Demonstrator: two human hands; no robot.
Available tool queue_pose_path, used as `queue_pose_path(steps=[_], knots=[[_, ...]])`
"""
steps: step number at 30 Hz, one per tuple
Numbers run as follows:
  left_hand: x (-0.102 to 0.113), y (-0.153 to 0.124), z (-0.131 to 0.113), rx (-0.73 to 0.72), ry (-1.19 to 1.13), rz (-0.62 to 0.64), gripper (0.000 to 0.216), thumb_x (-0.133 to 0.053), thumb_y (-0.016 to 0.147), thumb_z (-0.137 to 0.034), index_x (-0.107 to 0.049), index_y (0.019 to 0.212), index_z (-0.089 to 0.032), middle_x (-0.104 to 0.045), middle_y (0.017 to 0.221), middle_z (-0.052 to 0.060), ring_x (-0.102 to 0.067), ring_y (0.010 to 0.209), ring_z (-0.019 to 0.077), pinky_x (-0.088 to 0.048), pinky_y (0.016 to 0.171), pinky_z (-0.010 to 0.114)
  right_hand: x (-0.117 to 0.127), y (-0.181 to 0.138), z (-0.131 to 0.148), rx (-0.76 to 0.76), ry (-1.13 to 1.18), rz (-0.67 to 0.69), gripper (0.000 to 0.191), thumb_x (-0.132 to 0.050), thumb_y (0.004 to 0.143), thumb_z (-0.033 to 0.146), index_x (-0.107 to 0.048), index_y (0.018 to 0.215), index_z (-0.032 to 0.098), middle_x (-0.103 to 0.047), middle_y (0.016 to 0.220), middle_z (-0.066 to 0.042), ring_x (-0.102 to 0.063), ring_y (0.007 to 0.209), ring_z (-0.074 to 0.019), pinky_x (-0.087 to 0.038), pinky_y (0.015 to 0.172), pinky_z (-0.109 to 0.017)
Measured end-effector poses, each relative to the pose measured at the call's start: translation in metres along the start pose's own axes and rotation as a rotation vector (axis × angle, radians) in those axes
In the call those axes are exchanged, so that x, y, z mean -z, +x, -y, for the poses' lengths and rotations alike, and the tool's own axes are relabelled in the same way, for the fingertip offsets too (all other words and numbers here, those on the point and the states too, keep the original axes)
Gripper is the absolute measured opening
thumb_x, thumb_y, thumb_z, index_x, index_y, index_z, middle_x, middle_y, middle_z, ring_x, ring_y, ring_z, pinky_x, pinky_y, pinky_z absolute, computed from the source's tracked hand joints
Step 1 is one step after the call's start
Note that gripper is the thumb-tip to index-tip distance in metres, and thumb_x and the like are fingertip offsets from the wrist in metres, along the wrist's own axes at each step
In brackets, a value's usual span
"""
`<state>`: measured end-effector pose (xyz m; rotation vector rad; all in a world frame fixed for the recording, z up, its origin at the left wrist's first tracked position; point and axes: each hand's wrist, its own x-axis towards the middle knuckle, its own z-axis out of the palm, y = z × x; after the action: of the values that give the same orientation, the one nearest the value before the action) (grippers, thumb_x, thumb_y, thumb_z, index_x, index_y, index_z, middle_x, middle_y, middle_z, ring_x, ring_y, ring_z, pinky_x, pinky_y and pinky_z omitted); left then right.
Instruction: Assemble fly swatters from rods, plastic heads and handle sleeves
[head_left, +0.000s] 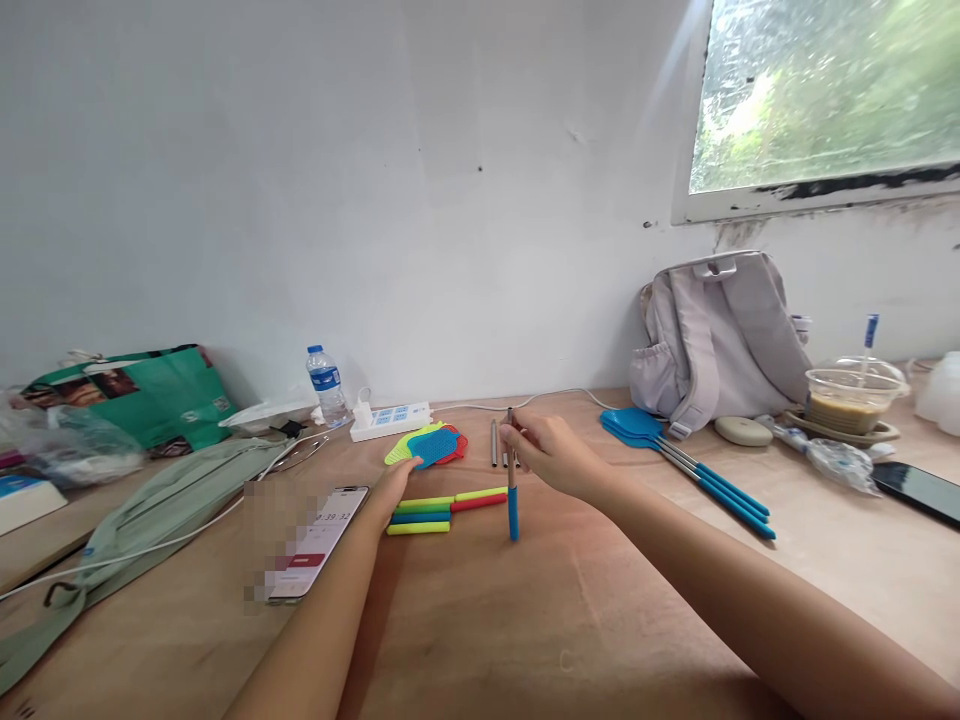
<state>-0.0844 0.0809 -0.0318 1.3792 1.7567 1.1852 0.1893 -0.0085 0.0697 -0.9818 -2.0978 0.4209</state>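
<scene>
Two hands: both over the table [525, 640].
Right hand [551, 452]: pinches a blue-gripped rod [513, 500] upright, long axis vertical, blue end down on the table.
Left hand [394, 487]: flat, fingers loose, touching coloured handles [442, 508] lying crosswise, just left of the rod.
Cup [851, 400]: brownish drink inside, far right.

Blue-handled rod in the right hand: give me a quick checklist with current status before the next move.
1. Right hand grips rod near its top: ok.
2. Rod upright, blue handle end down on the table: ok.
3. Left hand rests beside the coloured handles: ok.
4. Swatter heads stacked behind the handles: ok.
5. Spare metal rods lying behind the right hand: ok, count cannot tell.
6. Phone close to the left forearm: not ok.
</scene>
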Motion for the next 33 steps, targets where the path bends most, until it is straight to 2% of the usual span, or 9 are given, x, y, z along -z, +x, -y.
queue_pose_path(steps=[3,8,12,15,19,24,26,29,33], knots=[[0.0,0.002,-0.004,0.061,-0.094,0.046,0.031,-0.051,0.066,-0.044,-0.066,0.076,-0.019,-0.066,0.101,0.01,-0.054,0.103,0.0284,-0.039,0.078,0.035,0.0,0.001,-0.001,-0.027,-0.012,0.026,0.023,-0.038,0.087,0.028,-0.048,0.069,0.019,-0.056,0.058,0.002,-0.052,0.055,-0.0095,-0.035,0.053,-0.019],[0.001,0.0,-0.007,0.109,-0.246,0.096,0.029,-0.052,0.066,-0.041,-0.063,0.082,-0.019,-0.065,0.106,0.007,-0.048,0.113,0.0234,-0.035,0.079,0.029,-0.001,0.003,-0.004,-0.072,0.019,0.048,0.023,-0.039,0.085,0.026,-0.052,0.069,0.017,-0.057,0.059,0.002,-0.052,0.055,-0.0094,-0.035,0.053,-0.019],[0.003,-0.003,-0.009,0.14,-0.342,0.092,0.021,-0.056,0.066,-0.034,-0.064,0.077,-0.018,-0.066,0.105,0.008,-0.042,0.118,0.0222,-0.035,0.074,0.026,0.001,0.005,-0.008,-0.065,0.06,0.068,0.022,-0.041,0.084,0.026,-0.053,0.069,0.017,-0.056,0.059,0.002,-0.052,0.054,-0.009,-0.035,0.051,-0.019],[0.006,-0.005,-0.011,0.153,-0.424,0.083,0.018,-0.058,0.066,-0.03,-0.065,0.076,-0.017,-0.066,0.104,0.008,-0.05,0.108,0.0213,-0.036,0.066,0.023,0.007,0.005,-0.013,-0.046,0.038,0.087,0.021,-0.043,0.083,0.028,-0.054,0.068,0.017,-0.057,0.06,0.002,-0.049,0.052,-0.0082,-0.033,0.048,-0.018],[0.007,-0.009,-0.013,0.151,-0.543,0.047,0.017,-0.069,0.061,-0.023,-0.067,0.076,-0.015,-0.066,0.101,0.008,-0.062,0.082,0.0176,-0.037,0.056,0.021,0.013,0.005,-0.018,-0.054,-0.003,0.17,0.02,-0.043,0.085,0.03,-0.056,0.076,0.017,-0.057,0.061,0.002,-0.047,0.05,-0.0083,-0.032,0.047,-0.019],[-0.001,-0.011,-0.012,0.112,-0.71,-0.092,0.013,-0.07,0.061,-0.005,-0.064,0.069,-0.012,-0.065,0.07,0.003,-0.061,0.06,0.0096,-0.046,0.061,0.021,0.005,0.002,-0.019,0.0,0.005,0.257,0.029,-0.035,0.09,0.03,-0.054,0.072,0.017,-0.059,0.065,-0.001,-0.054,0.061,-0.0111,-0.039,0.058,-0.021],[-0.003,-0.011,-0.012,0.092,-0.762,-0.157,0.014,-0.068,0.062,-0.001,-0.063,0.07,-0.012,-0.062,0.061,0.0,-0.058,0.053,0.007,-0.048,0.059,0.02,0.002,0.002,-0.017,0.041,0.013,0.244,0.03,-0.032,0.091,0.031,-0.052,0.074,0.018,-0.06,0.069,-0.001,-0.056,0.065,-0.0118,-0.039,0.06,-0.022],[-0.003,-0.014,-0.017,0.047,-0.836,-0.198,0.015,-0.064,0.065,0.002,-0.063,0.072,-0.012,-0.06,0.058,-0.002,-0.055,0.048,0.0052,-0.049,0.056,0.019,0.001,-0.002,-0.016,0.038,-0.149,0.137,0.029,-0.029,0.092,0.034,-0.049,0.077,0.019,-0.057,0.065,-0.001,-0.052,0.06,-0.0134,-0.036,0.056,-0.023],[-0.006,-0.025,-0.032,-0.014,-0.929,-0.176,0.021,-0.06,0.066,0.004,-0.064,0.077,-0.014,-0.063,0.065,-0.002,-0.059,0.056,0.0062,-0.052,0.062,0.02,0.002,-0.022,-0.03,0.004,-0.293,0.048,0.029,-0.023,0.093,0.036,-0.048,0.092,0.02,-0.059,0.072,-0.003,-0.053,0.061,-0.0157,-0.035,0.055,-0.025]])
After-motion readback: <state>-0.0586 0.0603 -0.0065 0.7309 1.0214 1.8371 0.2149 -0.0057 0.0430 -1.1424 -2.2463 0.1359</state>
